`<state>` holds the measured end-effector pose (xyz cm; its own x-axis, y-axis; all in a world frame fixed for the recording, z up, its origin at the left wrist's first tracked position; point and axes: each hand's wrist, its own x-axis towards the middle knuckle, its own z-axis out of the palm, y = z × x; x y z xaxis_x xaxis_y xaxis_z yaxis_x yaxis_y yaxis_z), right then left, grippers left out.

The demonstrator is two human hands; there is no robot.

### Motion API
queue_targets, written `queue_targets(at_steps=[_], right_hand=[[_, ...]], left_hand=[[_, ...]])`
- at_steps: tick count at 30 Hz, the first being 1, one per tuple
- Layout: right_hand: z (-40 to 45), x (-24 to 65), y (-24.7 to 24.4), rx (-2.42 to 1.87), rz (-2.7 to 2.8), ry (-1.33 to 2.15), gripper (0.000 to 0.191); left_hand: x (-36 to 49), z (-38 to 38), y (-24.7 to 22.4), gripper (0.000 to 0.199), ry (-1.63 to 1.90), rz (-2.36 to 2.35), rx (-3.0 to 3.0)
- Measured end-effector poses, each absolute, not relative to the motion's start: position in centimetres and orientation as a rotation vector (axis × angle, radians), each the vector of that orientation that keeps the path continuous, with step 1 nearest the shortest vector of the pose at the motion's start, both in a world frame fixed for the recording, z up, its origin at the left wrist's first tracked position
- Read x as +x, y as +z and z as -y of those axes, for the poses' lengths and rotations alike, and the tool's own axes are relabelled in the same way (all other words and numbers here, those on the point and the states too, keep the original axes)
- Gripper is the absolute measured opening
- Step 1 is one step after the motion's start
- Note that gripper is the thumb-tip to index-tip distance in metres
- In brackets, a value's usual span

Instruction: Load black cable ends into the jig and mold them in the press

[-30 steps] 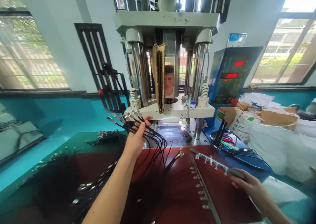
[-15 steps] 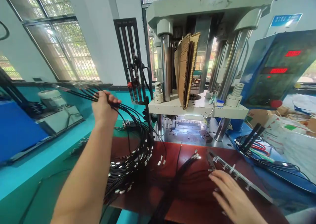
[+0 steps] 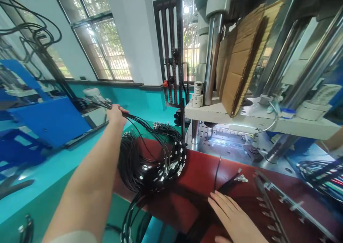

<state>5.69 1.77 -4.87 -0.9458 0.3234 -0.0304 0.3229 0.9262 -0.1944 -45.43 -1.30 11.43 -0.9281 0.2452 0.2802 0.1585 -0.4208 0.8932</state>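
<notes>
From the head-worn camera, two bare hands reached over one red table (image 3: 198,168). The left hand (image 3: 116,115), arm stretched out far to the left, had its fingers closed around one bundle of black cables (image 3: 138,119); its strands overlapped too much to count. They trailed down toward one large coil (image 3: 160,168) on the table, dotted with many pale metal ends. The right hand (image 3: 233,214) was empty, fingers extended and nearly together, close to a second bundle (image 3: 230,183) with light tips; whether it touched that bundle, I cannot tell. Further right lay two metal strips (image 3: 308,216), nearly meeting at their far ends, both lined with small fittings. Behind stood one press (image 3: 227,119) holding upright cardboard (image 3: 237,64), and, left of it, one black slotted rack (image 3: 171,53) with one red knob (image 3: 165,83).
</notes>
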Motion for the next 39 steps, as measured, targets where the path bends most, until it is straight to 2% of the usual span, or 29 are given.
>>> queue_targets(at_steps=[6,12,14,18,20,22,26,27,31,35,37,39], right_hand=[[-3.1,4.7,-1.9,-0.48,3.136,0.425,0.064],[-6.2,-5.0,3.0,-0.473,2.887,0.442,0.05],[-6.9,-10.8,4.4,-0.396,2.764,0.431,0.058],[-8.2,-21.6,5.9,-0.451,2.597,0.475,0.092],[-9.0,-25.2,5.9,-0.552,2.55,0.631,0.102],[-9.8,-27.4,5.6,-0.663,2.469,0.972,0.091],[-10.3,-29.0,4.3,-0.673,2.292,1.523,0.017],[-10.2,-29.1,4.0,-0.649,2.26,1.576,0.008],[-10.0,-29.2,3.3,-0.614,2.1,1.749,0.011],[-10.8,-29.1,2.2,-0.704,2.022,1.733,0.01],[-11.5,-29.1,1.3,-0.777,2.018,1.666,0.012],[-12.0,-29.1,0.4,-0.848,2.024,1.596,0.015]], left_hand=[[-45.2,-1.3,6.7,0.01,2.223,-1.637,0.133],[-43.9,-0.2,9.4,0.007,2.154,-1.495,0.256],[-42.8,0.4,11.2,0.012,2.129,-1.44,0.413],[-40.9,1.7,14.0,0.017,2.1,-1.372,0.717],[-40.6,2.4,14.7,0.016,2.099,-1.343,0.774],[-40.7,3.2,14.9,0.016,2.108,-1.33,0.775],[-41.3,4.7,13.7,0.011,2.109,-1.419,0.687],[-41.5,5.1,13.2,0.011,2.083,-1.442,0.669],[-43.0,7.1,10.7,0.016,1.983,-1.542,0.607],[-46.2,10.0,7.2,0.019,1.905,-1.846,0.431],[-47.8,11.4,4.9,0.028,1.617,-2.143,0.344],[-49.0,12.4,2.8,0.038,1.142,-2.465,0.277]])
